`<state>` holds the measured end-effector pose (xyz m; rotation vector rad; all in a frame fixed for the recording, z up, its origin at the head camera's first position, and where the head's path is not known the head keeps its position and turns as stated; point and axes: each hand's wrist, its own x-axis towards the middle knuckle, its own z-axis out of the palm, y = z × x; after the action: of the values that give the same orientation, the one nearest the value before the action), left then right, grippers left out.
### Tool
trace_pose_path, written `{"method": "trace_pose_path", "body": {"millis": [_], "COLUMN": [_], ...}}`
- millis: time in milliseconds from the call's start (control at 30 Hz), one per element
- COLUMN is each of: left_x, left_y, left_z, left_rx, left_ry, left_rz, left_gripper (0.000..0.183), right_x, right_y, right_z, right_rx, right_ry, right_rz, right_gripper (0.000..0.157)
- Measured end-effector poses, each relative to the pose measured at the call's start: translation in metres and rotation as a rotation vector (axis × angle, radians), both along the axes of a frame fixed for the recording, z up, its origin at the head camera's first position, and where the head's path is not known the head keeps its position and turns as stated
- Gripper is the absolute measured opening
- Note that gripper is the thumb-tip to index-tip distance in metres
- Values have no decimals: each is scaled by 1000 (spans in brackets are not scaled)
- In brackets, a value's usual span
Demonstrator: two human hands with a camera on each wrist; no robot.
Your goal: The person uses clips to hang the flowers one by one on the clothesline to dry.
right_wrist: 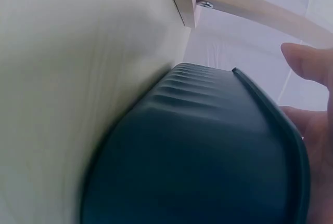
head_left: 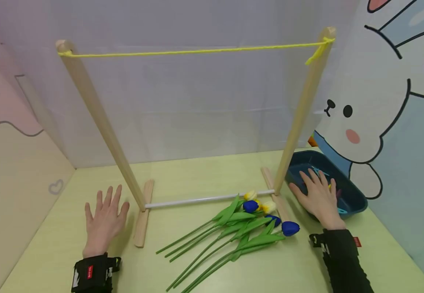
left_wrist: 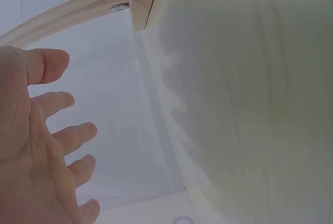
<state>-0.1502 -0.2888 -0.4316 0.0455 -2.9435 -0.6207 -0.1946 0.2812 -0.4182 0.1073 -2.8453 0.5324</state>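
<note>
My left hand, fingers spread and straight, is over the table left of the wooden frame; the left wrist view shows its palm with nothing in it. My right hand hovers with extended fingers over a dark blue plastic basin. Small light-blue and other coloured items lie in the basin, partly hidden by that hand. Several artificial tulips, with blue and pale yellow heads and green stems, lie between the hands. The frame has a left post, a right post and a yellow string tied between their tops.
A white rod joins the posts low down, near wooden feet on the pale table. A white curtain hangs behind. The basin stands close to the right wall panel, which carries a cartoon rabbit.
</note>
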Motion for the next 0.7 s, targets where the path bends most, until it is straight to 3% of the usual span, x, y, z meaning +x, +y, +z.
{"method": "trace_pose_path", "body": {"millis": [267,500,700], "left_x": [5,5,4], "left_y": [-3,-3,-2], "left_z": [-4,-1,3], "left_rx": [13,12,10], "left_ry": [4,27,23], "left_rz": [2,-4,-8], "left_gripper": [65,65,66], "right_x": [0,2,2], "right_y": [-1,5,19], "right_z": [4,7,25], "right_rx": [9,-4,56], "right_ry": [-63,-79,-163], "right_rz": [-26,-44,-11], "right_gripper": [72,75,73]}}
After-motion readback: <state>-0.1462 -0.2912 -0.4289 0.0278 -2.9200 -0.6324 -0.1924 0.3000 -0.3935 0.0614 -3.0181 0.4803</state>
